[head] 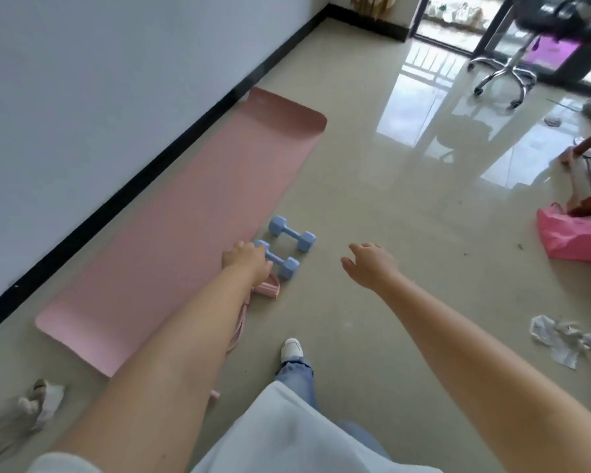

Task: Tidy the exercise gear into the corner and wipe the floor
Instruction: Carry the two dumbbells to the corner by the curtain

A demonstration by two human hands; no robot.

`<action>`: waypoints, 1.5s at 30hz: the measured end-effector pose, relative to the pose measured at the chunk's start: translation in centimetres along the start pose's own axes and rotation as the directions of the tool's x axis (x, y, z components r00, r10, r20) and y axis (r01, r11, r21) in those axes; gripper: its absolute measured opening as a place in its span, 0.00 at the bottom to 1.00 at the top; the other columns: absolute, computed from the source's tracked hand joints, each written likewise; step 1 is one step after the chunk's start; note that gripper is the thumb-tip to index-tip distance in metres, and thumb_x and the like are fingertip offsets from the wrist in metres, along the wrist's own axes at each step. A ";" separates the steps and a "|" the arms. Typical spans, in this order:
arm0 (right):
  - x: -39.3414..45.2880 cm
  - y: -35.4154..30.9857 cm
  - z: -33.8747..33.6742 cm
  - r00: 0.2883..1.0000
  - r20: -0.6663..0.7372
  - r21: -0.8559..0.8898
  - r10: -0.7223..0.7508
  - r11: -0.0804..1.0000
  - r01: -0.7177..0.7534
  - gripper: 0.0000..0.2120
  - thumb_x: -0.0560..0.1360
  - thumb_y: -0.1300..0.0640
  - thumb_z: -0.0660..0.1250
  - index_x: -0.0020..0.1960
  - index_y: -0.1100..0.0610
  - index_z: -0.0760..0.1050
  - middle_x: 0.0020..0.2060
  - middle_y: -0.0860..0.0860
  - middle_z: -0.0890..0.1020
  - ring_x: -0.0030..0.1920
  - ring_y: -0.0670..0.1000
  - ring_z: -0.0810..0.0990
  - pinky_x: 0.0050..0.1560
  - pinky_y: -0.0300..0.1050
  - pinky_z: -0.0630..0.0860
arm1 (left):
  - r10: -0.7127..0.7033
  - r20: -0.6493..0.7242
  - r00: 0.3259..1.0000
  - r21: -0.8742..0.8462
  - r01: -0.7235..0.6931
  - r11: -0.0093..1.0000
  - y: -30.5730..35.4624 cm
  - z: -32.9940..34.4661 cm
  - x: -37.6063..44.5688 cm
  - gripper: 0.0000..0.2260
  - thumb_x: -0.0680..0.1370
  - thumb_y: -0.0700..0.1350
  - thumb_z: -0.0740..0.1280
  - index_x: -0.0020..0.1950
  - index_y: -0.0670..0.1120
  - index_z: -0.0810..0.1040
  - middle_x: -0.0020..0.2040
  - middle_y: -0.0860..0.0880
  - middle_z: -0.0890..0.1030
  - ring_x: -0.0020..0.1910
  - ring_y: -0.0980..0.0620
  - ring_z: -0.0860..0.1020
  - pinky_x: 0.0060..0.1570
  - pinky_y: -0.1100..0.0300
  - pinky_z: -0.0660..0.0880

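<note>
Mat (pixel 171 233) lies flat along the wall, not rolled yet. My left hand (pixel 244 262) reaches down to the nearer dumbbell (pixel 277 259) beside the mat's edge; I cannot tell if its fingers already pinch the handle. Second dumbbell (pixel 291 232) lies just behind. My right hand (pixel 369 264) hovers with fingers spread, holding nothing, I think for balance.

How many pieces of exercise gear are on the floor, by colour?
Blue: 2, the far dumbbell and the near dumbbell at the left hand.
Pink: 2, the yoga mat and the resistance band.
Total: 4
</note>
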State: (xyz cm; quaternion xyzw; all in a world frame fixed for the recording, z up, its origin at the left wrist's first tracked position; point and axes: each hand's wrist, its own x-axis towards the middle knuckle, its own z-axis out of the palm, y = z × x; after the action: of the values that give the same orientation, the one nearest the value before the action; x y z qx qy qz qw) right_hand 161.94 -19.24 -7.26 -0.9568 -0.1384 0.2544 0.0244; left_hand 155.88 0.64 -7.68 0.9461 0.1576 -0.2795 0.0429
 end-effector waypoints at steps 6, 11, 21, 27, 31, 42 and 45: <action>12.4 -1.3 -5.6 0.991 0.116 -0.082 -0.067 0.994 0.076 0.22 0.80 0.48 0.52 0.70 0.57 0.64 0.67 0.55 0.71 0.70 0.56 0.66 0.62 0.49 0.69 | -0.058 0.057 0.997 -0.064 0.062 0.996 0.6 -5.7 10.4 0.19 0.81 0.51 0.53 0.69 0.45 0.68 0.69 0.45 0.70 0.70 0.45 0.66 0.64 0.52 0.67; 22.5 -3.2 -7.0 0.955 0.233 -0.172 -0.186 0.958 0.229 0.21 0.80 0.49 0.52 0.70 0.56 0.64 0.64 0.54 0.73 0.67 0.56 0.68 0.57 0.48 0.71 | -0.154 0.128 0.980 -0.147 0.172 0.974 0.5 -7.3 17.9 0.19 0.82 0.51 0.53 0.69 0.45 0.67 0.70 0.45 0.69 0.70 0.44 0.66 0.64 0.53 0.66; 41.5 -5.2 -6.3 0.813 0.503 -0.172 -0.295 0.887 0.428 0.21 0.80 0.51 0.53 0.70 0.58 0.64 0.63 0.56 0.74 0.66 0.56 0.69 0.55 0.48 0.71 | -0.358 0.316 0.879 -0.383 0.463 0.799 2.6 -5.6 33.4 0.18 0.82 0.49 0.55 0.68 0.42 0.67 0.69 0.42 0.70 0.69 0.42 0.67 0.64 0.52 0.66; 49.2 -4.1 -1.5 0.719 0.640 -0.276 -0.270 0.793 0.543 0.20 0.80 0.52 0.53 0.69 0.59 0.65 0.65 0.57 0.73 0.67 0.57 0.69 0.59 0.49 0.70 | -0.431 0.452 0.781 -0.488 0.621 0.613 3.7 0.7 39.1 0.18 0.81 0.49 0.56 0.67 0.42 0.70 0.66 0.41 0.73 0.66 0.41 0.70 0.61 0.51 0.69; 54.6 -3.8 4.6 0.708 0.662 -0.293 -0.246 0.784 0.547 0.20 0.80 0.51 0.53 0.69 0.59 0.66 0.64 0.57 0.73 0.66 0.57 0.69 0.58 0.48 0.71 | -0.439 0.525 0.729 -0.526 0.684 0.506 3.9 7.2 43.8 0.19 0.81 0.49 0.55 0.69 0.41 0.68 0.68 0.40 0.69 0.67 0.41 0.69 0.61 0.51 0.69; 68.7 -2.0 28.3 0.762 0.624 -0.207 -0.171 0.904 0.373 0.19 0.79 0.55 0.56 0.66 0.63 0.66 0.62 0.61 0.74 0.60 0.60 0.75 0.50 0.45 0.70 | -0.462 0.671 0.579 -0.579 0.799 0.161 6.9 30.2 59.5 0.20 0.81 0.47 0.57 0.69 0.36 0.64 0.68 0.37 0.70 0.66 0.39 0.70 0.62 0.51 0.67; 72.3 -2.5 33.6 0.805 0.568 -0.169 -0.174 0.932 0.321 0.23 0.79 0.50 0.58 0.68 0.64 0.63 0.65 0.60 0.71 0.65 0.59 0.71 0.58 0.47 0.69 | -0.550 0.674 0.493 -0.562 0.825 0.050 6.7 35.5 63.1 0.22 0.81 0.48 0.58 0.69 0.35 0.62 0.68 0.36 0.70 0.68 0.39 0.69 0.63 0.50 0.66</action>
State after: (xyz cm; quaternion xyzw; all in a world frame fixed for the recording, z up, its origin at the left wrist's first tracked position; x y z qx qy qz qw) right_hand 204.85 2.37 -70.91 -0.8132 -0.2961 0.4896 -0.1068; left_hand 189.82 5.57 -71.79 0.5360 0.7010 -0.2747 0.3819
